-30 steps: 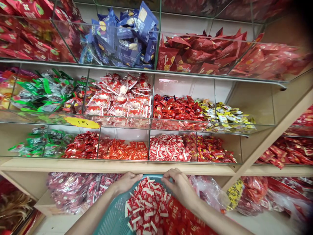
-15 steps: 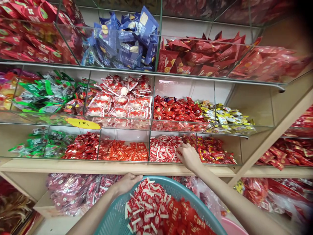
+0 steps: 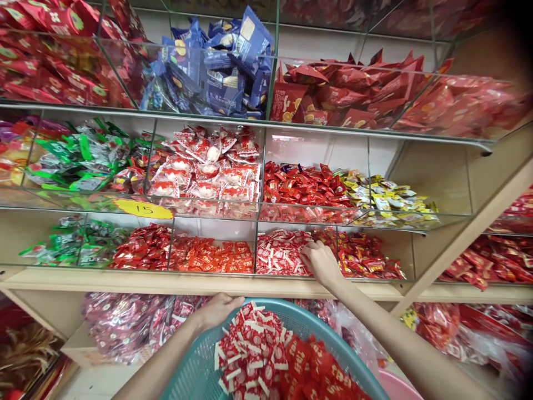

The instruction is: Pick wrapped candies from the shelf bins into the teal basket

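A teal mesh basket [image 3: 195, 372] sits low in the middle, heaped with red-and-white candies [image 3: 250, 350] and plain red packets. My left hand [image 3: 216, 311] grips the basket's far rim, fingers curled over it. My right hand [image 3: 320, 264] reaches up into the bottom glass bin of red-and-white candies [image 3: 277, 253], fingers bent down into the pile. What those fingers hold is hidden.
Glass-fronted shelves rise in tiers: green packets [image 3: 70, 247], red packets [image 3: 366, 253], white-red sweets [image 3: 204, 166], yellow ones [image 3: 391, 194], blue bags [image 3: 220, 66]. A yellow tag "15" [image 3: 144, 209] sticks on the glass. Bagged sweets [image 3: 125, 325] lie under the wooden shelf [image 3: 125, 283].
My right hand left the basket rim and rose into the bottom bin of red-and-white candies, where it now stays. The left hand has kept its hold on the basket.
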`<move>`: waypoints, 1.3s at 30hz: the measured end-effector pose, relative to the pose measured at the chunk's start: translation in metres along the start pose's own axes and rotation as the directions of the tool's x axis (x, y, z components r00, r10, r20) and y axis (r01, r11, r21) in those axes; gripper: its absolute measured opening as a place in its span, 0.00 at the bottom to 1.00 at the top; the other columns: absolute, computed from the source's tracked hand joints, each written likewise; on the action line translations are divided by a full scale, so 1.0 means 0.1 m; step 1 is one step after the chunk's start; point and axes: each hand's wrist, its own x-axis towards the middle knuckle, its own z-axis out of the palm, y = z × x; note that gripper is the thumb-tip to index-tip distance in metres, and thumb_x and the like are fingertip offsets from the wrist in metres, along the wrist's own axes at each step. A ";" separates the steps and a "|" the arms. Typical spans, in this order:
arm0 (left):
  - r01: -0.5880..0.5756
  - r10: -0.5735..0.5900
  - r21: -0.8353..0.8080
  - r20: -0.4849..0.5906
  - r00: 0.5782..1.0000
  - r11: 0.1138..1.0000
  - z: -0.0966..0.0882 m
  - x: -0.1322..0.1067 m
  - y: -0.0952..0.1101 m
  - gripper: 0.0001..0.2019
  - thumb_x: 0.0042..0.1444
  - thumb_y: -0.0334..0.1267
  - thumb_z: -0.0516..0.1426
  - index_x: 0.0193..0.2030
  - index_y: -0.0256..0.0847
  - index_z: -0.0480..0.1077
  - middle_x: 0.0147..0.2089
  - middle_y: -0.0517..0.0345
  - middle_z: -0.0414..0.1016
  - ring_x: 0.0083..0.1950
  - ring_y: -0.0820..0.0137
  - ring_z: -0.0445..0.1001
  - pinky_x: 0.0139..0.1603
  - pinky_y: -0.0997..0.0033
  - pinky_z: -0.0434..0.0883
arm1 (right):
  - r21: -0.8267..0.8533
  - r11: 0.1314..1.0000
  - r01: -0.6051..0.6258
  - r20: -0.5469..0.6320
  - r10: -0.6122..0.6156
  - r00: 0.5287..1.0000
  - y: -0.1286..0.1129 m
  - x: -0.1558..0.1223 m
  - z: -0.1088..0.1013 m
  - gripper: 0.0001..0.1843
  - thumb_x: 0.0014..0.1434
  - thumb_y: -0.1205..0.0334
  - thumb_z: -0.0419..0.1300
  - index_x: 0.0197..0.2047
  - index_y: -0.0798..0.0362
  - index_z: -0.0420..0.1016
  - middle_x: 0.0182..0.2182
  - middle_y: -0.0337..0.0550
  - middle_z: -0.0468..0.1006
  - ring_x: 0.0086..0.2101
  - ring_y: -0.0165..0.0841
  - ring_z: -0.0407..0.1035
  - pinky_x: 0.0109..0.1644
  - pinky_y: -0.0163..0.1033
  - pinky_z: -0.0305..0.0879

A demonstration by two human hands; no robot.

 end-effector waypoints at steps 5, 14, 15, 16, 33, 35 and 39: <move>0.011 -0.011 0.009 0.003 1.000 1.000 0.00 0.00 0.00 0.28 0.42 0.67 0.49 0.16 0.42 0.52 0.19 0.68 0.45 0.24 0.76 0.44 0.27 0.73 0.47 | 0.013 0.999 0.041 -0.076 -0.040 0.996 0.02 -0.06 -0.13 0.15 0.63 0.64 0.45 0.33 0.54 0.71 0.34 0.47 0.70 0.36 0.36 0.59 0.36 0.38 0.49; 0.028 -0.028 -0.012 -0.017 0.999 1.000 0.02 0.01 0.01 0.29 0.42 0.67 0.50 0.16 0.38 0.61 0.16 0.69 0.47 0.23 0.76 0.46 0.27 0.74 0.49 | 0.402 0.902 0.158 -0.153 -0.104 0.983 -0.37 -0.43 -0.54 0.16 0.64 0.59 0.43 0.34 0.53 0.69 0.34 0.46 0.70 0.36 0.35 0.60 0.41 0.39 0.54; 0.033 -0.034 -0.011 -0.020 0.999 0.999 0.02 0.01 0.00 0.30 0.41 0.67 0.50 0.16 0.38 0.63 0.16 0.69 0.48 0.22 0.76 0.47 0.27 0.74 0.49 | 0.467 0.870 0.157 -0.125 -0.111 0.986 -0.46 -0.47 -0.53 0.15 0.64 0.59 0.44 0.33 0.53 0.69 0.33 0.45 0.70 0.35 0.34 0.61 0.41 0.39 0.54; 0.035 -0.036 -0.014 -0.021 0.999 0.999 0.02 0.02 -0.02 0.30 0.40 0.68 0.50 0.17 0.37 0.64 0.16 0.68 0.51 0.22 0.76 0.48 0.27 0.74 0.50 | 0.522 0.840 0.148 -0.090 -0.119 0.989 -0.55 -0.50 -0.51 0.14 0.63 0.60 0.45 0.31 0.53 0.68 0.32 0.44 0.70 0.35 0.33 0.61 0.41 0.39 0.55; -0.023 0.023 -0.021 -0.005 1.000 0.999 0.03 0.06 -0.06 0.29 0.41 0.69 0.48 0.16 0.40 0.55 0.17 0.68 0.48 0.22 0.77 0.46 0.25 0.74 0.49 | 0.467 0.871 0.155 0.172 -0.262 0.950 -1.05 -0.55 -0.17 0.09 0.60 0.69 0.49 0.31 0.55 0.68 0.33 0.45 0.71 0.36 0.34 0.63 0.42 0.37 0.56; -0.022 0.022 -0.023 -0.012 1.000 0.999 0.03 0.05 -0.05 0.29 0.41 0.68 0.49 0.16 0.40 0.56 0.17 0.68 0.48 0.22 0.77 0.46 0.26 0.74 0.49 | 0.445 0.880 0.164 0.183 -0.268 0.946 -1.07 -0.54 -0.15 0.10 0.60 0.68 0.48 0.32 0.55 0.69 0.33 0.45 0.72 0.37 0.34 0.63 0.43 0.38 0.56; -0.009 0.009 -0.059 0.000 1.000 0.998 0.03 0.03 -0.02 0.30 0.40 0.68 0.49 0.16 0.39 0.60 0.16 0.69 0.50 0.22 0.77 0.47 0.26 0.74 0.50 | 0.430 0.890 0.152 0.217 -0.265 0.939 -1.10 -0.51 -0.14 0.10 0.61 0.68 0.48 0.33 0.55 0.70 0.35 0.46 0.73 0.38 0.35 0.64 0.44 0.39 0.57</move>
